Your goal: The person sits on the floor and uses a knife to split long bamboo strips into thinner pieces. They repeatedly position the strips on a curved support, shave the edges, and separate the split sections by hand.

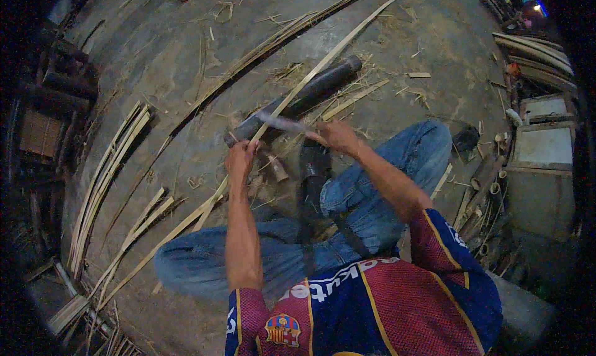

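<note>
Gripping a long pale bamboo strip (pixel 335 53), the left hand (pixel 239 159) sits at the near end of a dark cylinder (pixel 318 90) lying on the concrete floor (pixel 167 64). Its fingers look pinched together on the strip, thumb toward the cylinder, though the exact hold is too small to make out. The strip crosses over the cylinder at a slant; its far end points up and away to the right, while its near part runs back past the left hand toward the person's left knee. The right hand (pixel 337 137) has its fingers curled tight round the handle of a knife (pixel 282 122), whose motion-blurred blade reaches leftward to the strip just beyond the left hand. Whether the edge touches the strip cannot be told.

Judging by the blade's place, this strip seems to be mid-trim: it is already split long and narrow, but how much of its length is finished does not show. Thin shavings (pixel 288 70) scattered around the cylinder suggest a fair amount of paring is done. A sheaf of pale strips (pixel 112 188) lies on the floor at the left, and a long, darker bundle of slats (pixel 248 64) stretches beyond the cylinder; neither is in hand, and which of them are finished and which are left cannot be told.
</note>
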`<state>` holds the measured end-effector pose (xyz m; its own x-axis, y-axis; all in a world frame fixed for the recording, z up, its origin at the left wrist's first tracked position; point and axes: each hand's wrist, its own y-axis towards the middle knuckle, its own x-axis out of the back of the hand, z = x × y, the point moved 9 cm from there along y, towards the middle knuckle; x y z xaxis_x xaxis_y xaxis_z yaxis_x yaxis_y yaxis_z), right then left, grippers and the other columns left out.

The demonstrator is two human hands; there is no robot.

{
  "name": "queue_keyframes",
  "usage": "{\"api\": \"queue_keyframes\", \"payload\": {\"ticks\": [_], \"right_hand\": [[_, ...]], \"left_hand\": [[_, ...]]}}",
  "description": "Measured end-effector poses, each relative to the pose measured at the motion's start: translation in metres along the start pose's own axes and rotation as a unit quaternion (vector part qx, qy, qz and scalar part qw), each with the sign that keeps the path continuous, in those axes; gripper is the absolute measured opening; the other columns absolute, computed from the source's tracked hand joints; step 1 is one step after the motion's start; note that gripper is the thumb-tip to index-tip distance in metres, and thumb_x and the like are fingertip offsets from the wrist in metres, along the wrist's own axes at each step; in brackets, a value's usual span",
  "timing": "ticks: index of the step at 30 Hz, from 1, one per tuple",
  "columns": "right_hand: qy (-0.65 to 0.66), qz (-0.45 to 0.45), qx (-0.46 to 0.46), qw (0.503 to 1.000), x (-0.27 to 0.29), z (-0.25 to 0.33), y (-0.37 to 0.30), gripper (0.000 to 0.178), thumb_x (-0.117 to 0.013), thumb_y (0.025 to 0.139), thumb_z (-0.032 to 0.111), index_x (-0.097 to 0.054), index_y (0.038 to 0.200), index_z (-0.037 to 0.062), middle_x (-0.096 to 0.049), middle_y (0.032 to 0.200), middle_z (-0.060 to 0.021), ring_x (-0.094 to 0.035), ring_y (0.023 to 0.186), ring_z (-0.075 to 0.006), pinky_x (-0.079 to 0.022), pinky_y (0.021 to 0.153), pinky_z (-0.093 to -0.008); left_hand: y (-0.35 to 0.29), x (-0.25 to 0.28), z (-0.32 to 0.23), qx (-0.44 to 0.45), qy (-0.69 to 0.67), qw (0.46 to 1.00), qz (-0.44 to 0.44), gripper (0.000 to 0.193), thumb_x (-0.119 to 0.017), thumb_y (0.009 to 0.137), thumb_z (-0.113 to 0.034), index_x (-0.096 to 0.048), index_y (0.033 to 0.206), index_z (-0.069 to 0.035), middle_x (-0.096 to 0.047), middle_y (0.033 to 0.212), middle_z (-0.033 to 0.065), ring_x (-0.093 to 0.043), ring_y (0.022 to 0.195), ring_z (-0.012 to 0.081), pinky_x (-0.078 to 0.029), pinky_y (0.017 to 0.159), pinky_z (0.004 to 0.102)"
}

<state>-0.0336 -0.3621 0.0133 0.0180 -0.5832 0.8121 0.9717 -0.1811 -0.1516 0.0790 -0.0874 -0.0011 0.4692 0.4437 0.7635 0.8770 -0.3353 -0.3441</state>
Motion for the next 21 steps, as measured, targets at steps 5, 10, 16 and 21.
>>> {"api": "queue_keyframes", "payload": {"ticks": [5, 10, 16, 21], "right_hand": [[0.008, -0.053, -0.113, 0.992, 0.008, -0.032, 0.003, 0.05, -0.054, 0.088, 0.053, -0.066, 0.09, 0.0052, -0.064, 0.078, -0.0228, -0.062, 0.075, -0.0414, -0.05, 0.069, -0.0482], [-0.043, -0.081, 0.052, 0.994, 0.012, -0.015, 0.005, 0.057, -0.054, 0.087, 0.058, -0.065, 0.088, 0.0013, -0.063, 0.077, -0.0238, -0.062, 0.072, -0.0399, -0.049, 0.067, -0.0468], [-0.004, -0.199, -0.231, 0.952, 0.07, -0.09, 0.003, 0.064, -0.05, 0.088, 0.058, -0.063, 0.082, -0.004, -0.062, 0.077, -0.0258, -0.058, 0.07, -0.0381, -0.045, 0.067, -0.046], [0.094, -0.122, -0.208, 0.966, 0.027, -0.039, 0.002, 0.063, -0.052, 0.087, 0.058, -0.063, 0.081, -0.0032, -0.062, 0.077, -0.0254, -0.061, 0.074, -0.0399, -0.046, 0.069, -0.0471]], "left_hand": [[-0.005, 0.007, 0.006, -0.001, -0.052, 0.999, -0.018, 0.044, -0.055, 0.087, -0.052, -0.07, 0.086, -0.011, -0.067, 0.078, 0.0137, -0.063, 0.077, 0.0341, -0.046, 0.07, 0.0425], [-0.005, 0.002, 0.025, 0.012, -0.043, 0.997, 0.055, 0.043, -0.057, 0.086, -0.051, -0.069, 0.086, -0.01, -0.068, 0.079, 0.0131, -0.063, 0.073, 0.0308, -0.046, 0.068, 0.04], [0.003, -0.001, 0.042, -0.021, -0.09, 0.996, -0.003, 0.044, -0.056, 0.089, -0.048, -0.071, 0.099, -0.008, -0.068, 0.081, 0.0149, -0.064, 0.079, 0.0309, -0.047, 0.072, 0.039], [-0.005, 0.006, 0.022, 0.005, -0.121, 0.991, -0.049, 0.044, -0.054, 0.091, -0.049, -0.07, 0.106, -0.011, -0.069, 0.087, 0.0165, -0.064, 0.084, 0.0345, -0.047, 0.077, 0.0398]]}}
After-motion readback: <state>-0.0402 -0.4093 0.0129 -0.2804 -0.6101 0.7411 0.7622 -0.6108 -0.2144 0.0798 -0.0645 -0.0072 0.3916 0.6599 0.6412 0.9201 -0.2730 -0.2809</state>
